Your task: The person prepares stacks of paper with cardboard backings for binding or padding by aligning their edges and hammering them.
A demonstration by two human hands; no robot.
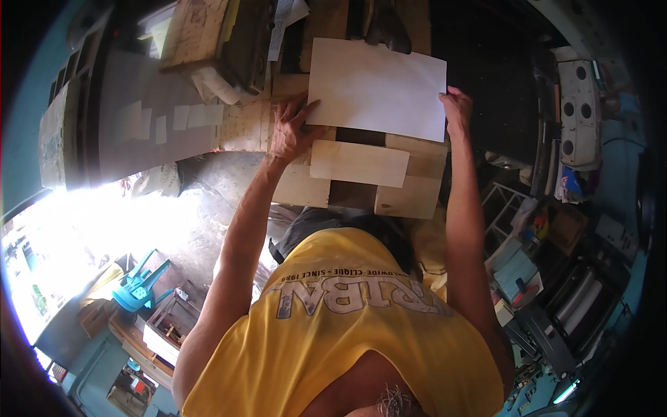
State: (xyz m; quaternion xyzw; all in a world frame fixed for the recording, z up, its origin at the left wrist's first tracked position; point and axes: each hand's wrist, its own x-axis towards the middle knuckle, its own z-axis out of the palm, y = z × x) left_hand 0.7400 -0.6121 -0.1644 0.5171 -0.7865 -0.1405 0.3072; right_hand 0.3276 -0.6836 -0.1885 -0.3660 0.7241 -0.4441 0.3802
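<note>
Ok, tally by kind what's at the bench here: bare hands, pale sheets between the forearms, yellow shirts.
Hands: 2 (left hand, right hand)
Sheets: 2 showing (large sheet, small sheet)
Shirts: 1 (yellow shirt)
Total: 5

Sheet, far edge: dark pc. blocks mid.
L hand: wooden box blocks fwd-L.
Near side: room over sm. board, betw. forearms, twd. shirt.
</note>
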